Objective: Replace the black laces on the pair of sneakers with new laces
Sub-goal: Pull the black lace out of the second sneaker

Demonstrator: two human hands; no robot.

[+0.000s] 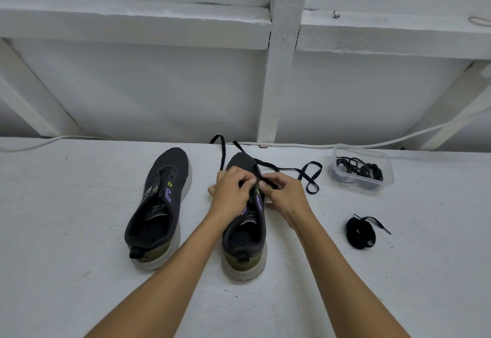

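My left hand (232,190) and right hand (283,195) curl together, each pinching the black lace (292,169) over the eyelets of the right sneaker (245,234). I see the unlaced left sneaker (159,205) just beside it, bare tabletop (79,258) beyond, a lace bundle (360,232) and a clear tub (361,169) of laces well right.

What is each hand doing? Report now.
Left hand: pinching the black lace at the right sneaker.
Right hand: pinching the same lace.

Laces (358,171) in tub (386,178), right of sneakers (159,205)
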